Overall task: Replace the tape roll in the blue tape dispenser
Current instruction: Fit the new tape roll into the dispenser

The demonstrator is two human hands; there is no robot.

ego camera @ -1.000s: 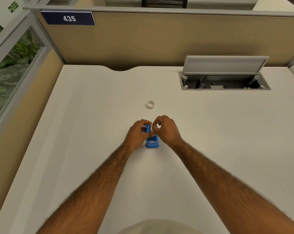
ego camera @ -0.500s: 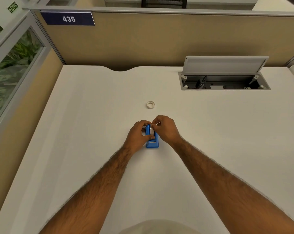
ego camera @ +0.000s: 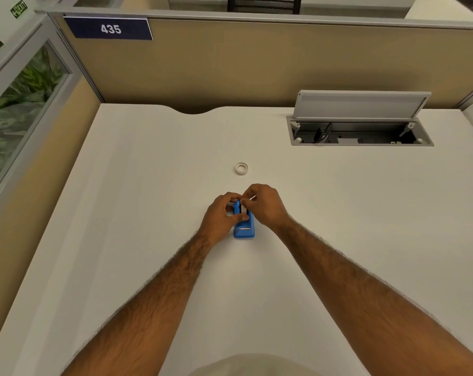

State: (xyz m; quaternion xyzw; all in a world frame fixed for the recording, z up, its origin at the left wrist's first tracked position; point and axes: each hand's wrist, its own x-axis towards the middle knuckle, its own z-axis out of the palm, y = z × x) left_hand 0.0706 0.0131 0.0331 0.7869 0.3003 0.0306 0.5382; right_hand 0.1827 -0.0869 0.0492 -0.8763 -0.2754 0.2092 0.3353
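Just above centre frame, lying flat and apart from both hands: small white ring-shaped tape roll [ego camera: 241,168]. At upper right, sunk into the desk: grey cable hatch [ego camera: 360,132] with lid raised. Underneath everything: plain white desk [ego camera: 121,213], backed by tan partition panel [ego camera: 257,63] bearing dark blue sign "435" [ego camera: 109,29]; glass pane with foliage [ego camera: 15,96] at left. At centre frame, standing on the desk: small blue plastic tape dispenser [ego camera: 244,229]. Left hand [ego camera: 220,219] clasped around its left side, thumb over the top. Right hand [ego camera: 265,206] pinching at its far end, fingertips closed; held item too small to tell.
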